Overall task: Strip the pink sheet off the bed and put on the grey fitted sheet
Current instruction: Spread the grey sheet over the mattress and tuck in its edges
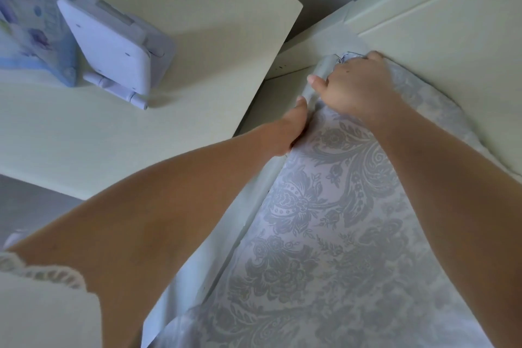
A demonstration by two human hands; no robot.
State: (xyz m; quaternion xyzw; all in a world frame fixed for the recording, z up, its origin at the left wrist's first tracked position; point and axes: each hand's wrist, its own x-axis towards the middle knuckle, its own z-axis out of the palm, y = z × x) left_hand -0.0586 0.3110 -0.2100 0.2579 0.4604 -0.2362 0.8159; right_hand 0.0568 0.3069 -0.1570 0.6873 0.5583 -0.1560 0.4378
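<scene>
Forearms are reaching up the frame across the patterned mattress (324,234). Left hand (293,127) is gripping the grey fitted sheet (254,206) along the edge; right hand (358,85) is curling closed on its corner, upper right. Soft, light, stretchy fabric: best gripped at the elastic hem.

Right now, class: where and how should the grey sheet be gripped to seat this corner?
Grip the grey sheet by its rolled hem at the mattress corner, coming from the bedside table side. The hem bunches there, where the right hand already presses.
</scene>
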